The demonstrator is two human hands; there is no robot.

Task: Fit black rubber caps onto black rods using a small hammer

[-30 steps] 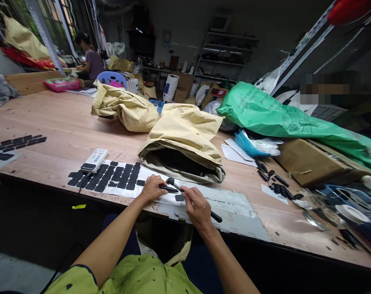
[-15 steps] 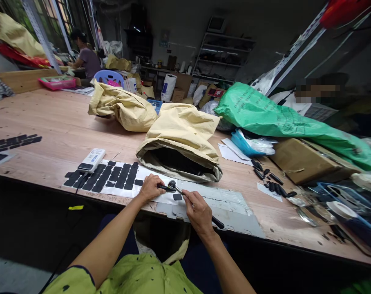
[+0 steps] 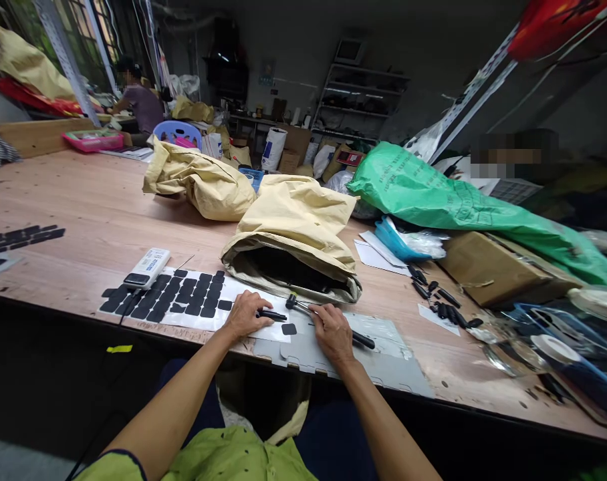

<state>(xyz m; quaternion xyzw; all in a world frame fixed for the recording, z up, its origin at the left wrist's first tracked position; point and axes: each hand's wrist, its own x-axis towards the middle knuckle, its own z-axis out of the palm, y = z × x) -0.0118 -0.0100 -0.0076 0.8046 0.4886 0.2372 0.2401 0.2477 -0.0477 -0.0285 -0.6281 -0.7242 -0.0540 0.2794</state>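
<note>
My right hand (image 3: 333,332) is closed around a small hammer (image 3: 363,339) with a black grip, a thin metal shaft and a dark head. The head hovers at the edge of the yellow sack's mouth. My left hand (image 3: 246,314) pinches a slim black piece (image 3: 276,314) over a white sheet (image 3: 233,325). One loose black rounded-square patch (image 3: 289,329) lies just below that piece. Rows of similar black patches (image 3: 186,294) cover the sheet to the left. Under my right hand is a grey board (image 3: 388,361).
An open yellow sack (image 3: 298,207) lies right behind my hands, another yellow sack (image 3: 203,180) behind it. A white box-shaped device (image 3: 150,264) rests on the patches. Rightward are black handle-like parts (image 3: 448,310), a cardboard box (image 3: 484,267) and a green sack (image 3: 434,190). A person (image 3: 146,107) sits far left.
The hammer's head has lifted off the black piece and moved right and up, with my right hand shifting slightly right. My left hand stays on the black piece.
</note>
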